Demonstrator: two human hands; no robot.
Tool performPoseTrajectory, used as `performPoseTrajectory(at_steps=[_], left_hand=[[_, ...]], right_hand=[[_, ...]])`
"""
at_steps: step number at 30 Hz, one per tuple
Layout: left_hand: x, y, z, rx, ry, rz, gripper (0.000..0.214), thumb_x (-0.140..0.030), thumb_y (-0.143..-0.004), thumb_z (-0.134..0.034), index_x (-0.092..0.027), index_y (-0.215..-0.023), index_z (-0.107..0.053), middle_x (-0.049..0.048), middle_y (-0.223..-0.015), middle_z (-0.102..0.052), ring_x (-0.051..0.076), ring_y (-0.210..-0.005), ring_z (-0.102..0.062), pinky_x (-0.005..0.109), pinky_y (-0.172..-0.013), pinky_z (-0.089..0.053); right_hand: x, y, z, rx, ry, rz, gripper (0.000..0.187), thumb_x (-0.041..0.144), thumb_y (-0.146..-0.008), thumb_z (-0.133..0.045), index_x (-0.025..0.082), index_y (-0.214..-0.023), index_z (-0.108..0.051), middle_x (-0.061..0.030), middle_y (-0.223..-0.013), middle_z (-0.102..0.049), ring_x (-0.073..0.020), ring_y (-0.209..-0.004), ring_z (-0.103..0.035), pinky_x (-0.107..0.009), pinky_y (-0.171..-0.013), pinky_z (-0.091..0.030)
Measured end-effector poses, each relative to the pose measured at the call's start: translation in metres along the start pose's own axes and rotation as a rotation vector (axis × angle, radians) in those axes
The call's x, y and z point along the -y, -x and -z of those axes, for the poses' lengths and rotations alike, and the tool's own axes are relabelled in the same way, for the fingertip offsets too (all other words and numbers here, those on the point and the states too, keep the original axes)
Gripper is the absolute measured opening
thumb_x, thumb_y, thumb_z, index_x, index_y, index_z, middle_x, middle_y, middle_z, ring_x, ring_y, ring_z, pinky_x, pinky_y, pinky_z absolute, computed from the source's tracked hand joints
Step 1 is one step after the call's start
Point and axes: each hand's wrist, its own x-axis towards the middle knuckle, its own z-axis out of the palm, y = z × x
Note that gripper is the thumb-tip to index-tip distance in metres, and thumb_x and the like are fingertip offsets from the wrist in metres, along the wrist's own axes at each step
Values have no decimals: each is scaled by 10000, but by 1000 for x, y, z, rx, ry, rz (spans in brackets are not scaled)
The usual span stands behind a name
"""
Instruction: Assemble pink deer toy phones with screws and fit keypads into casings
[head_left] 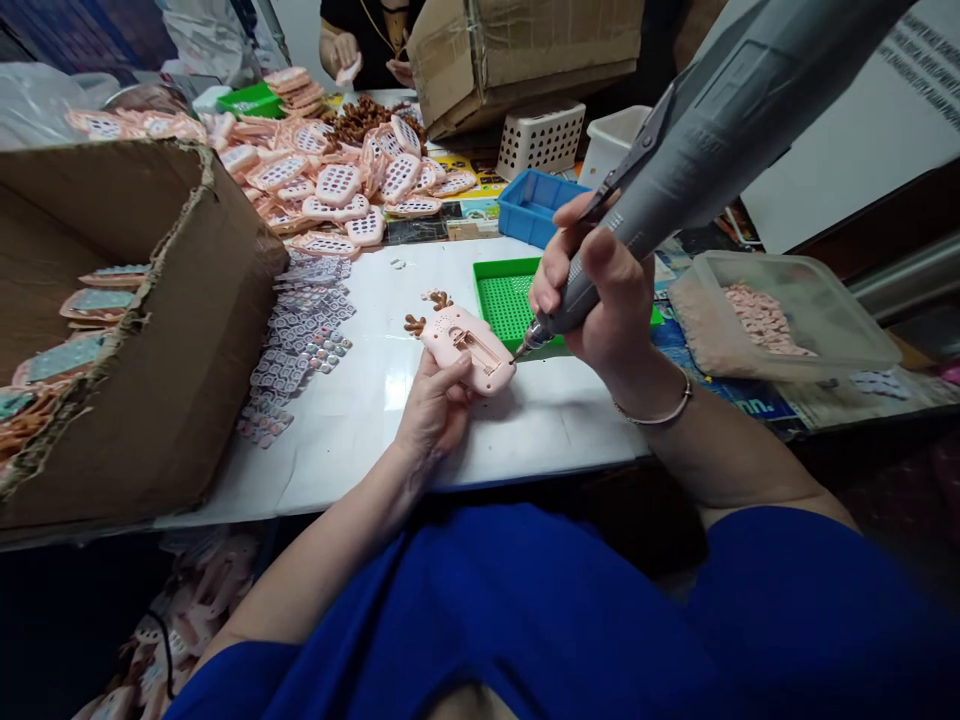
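Casing (480,372), pink with brown antlers (429,313), is held just above the white tabletop (360,430), near its front edge, battery recess facing up. Left hand (433,408): thumb pressed on the casing's face, remaining fingers curled beneath; grip closed on the lower side. Right hand (611,295): fingers wrapped around the nose of a grey driver (694,150), closed on it; the driver is tilted, body rising to the upper right. Its bit (531,338) points at the hole in the casing's right-hand corner; whether it sits on a screw cannot be told. A bracelet (658,418) circles the right wrist.

Just behind the bit lies a green tray (504,300), with a blue bin (532,205) beyond. Left of the casing, button sheets (300,310) lie beside a carton (172,370) containing assembled pieces. Right, a clear tub (840,350) holds small pink parts (757,318). Behind, pink shells (337,185) are heaped; past them, a co-worker's hand (343,58) holds a pink piece.
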Motion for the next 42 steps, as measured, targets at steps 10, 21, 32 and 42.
performPoseTrajectory(at_steps=[10, 21, 32, 42], left_hand=[[-3, -1, -5, -54, 100, -25, 407, -70, -580, -762, -203, -955, -672, -10, -904, -750, 116, -821, -687, 167, -683, -513], [0, -3, 0, -48, 121, -13, 441, -78, -592, -781, -231, -987, -657, -16, -898, -754, 120, -813, -703, 177, -697, -533], [0, -3, -4, -130, 159, 11, 393, -45, -670, -709, -238, -1004, -631, -17, -894, -730, 152, -808, -685, 291, -735, -592], [-1, -3, -3, -164, 165, 2, 378, -22, -736, -665, -227, -1044, -590, -19, -897, -718, 139, -781, -686, 332, -815, -593]], right_hand=[[-52, -68, 72, -382, 367, 271, 494, 693, -678, -730, 307, -840, -469, 18, -768, -550, -160, -467, -488, -353, -467, -398], [-82, -73, 101, -298, 783, 67, 779, 969, -727, -343, 323, -1140, -482, -46, -1024, -646, -201, -739, -607, -406, -634, -525], [-43, -70, 63, -389, 406, 240, 615, 837, -664, -628, 292, -866, -427, 24, -744, -520, -131, -479, -436, -336, -483, -433], [1, 5, -27, -59, -70, 148, 376, 557, -762, -759, 252, -887, -579, 79, -560, -448, -108, -402, -451, -272, -398, -347]])
